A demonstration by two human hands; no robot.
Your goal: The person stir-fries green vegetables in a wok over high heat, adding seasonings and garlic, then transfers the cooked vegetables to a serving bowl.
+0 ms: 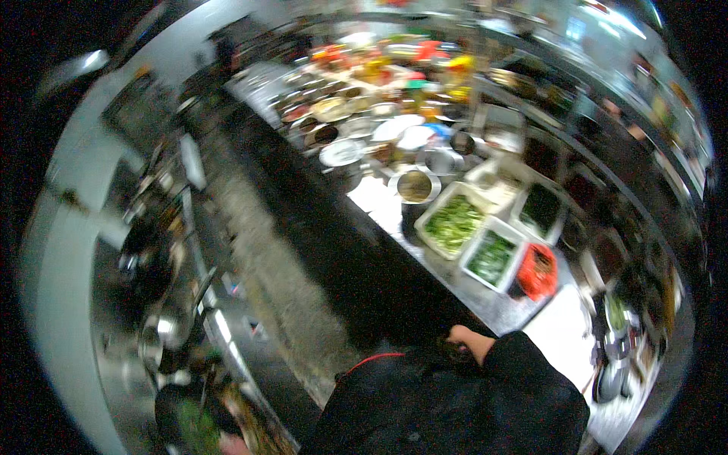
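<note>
My right hand (pixel 467 341) is in front of my dark clothing, beside the edge of the metal counter on the right. Its fingers look curled, but blur and shadow hide whether anything is in them. At the bottom left, part of a hand (pixel 234 445), apparently my left, shows at the picture's edge. It is next to leafy greens (pixel 196 424) in a dark round vessel; its grip is unclear. Nearest my right hand on the counter are a red plastic bag (pixel 537 272), a white tub of dark greens (pixel 492 257) and a tub of chopped light-green vegetable (pixel 454 223).
Bowls, white plates (pixel 341 152) and a metal pot (pixel 415 186) crowd the counter's far part. Shelving runs along the right. A stove-side worktop (pixel 213 324) with a metal bowl (pixel 162 335) lies left, across a dark floor strip. People are blurred in the background.
</note>
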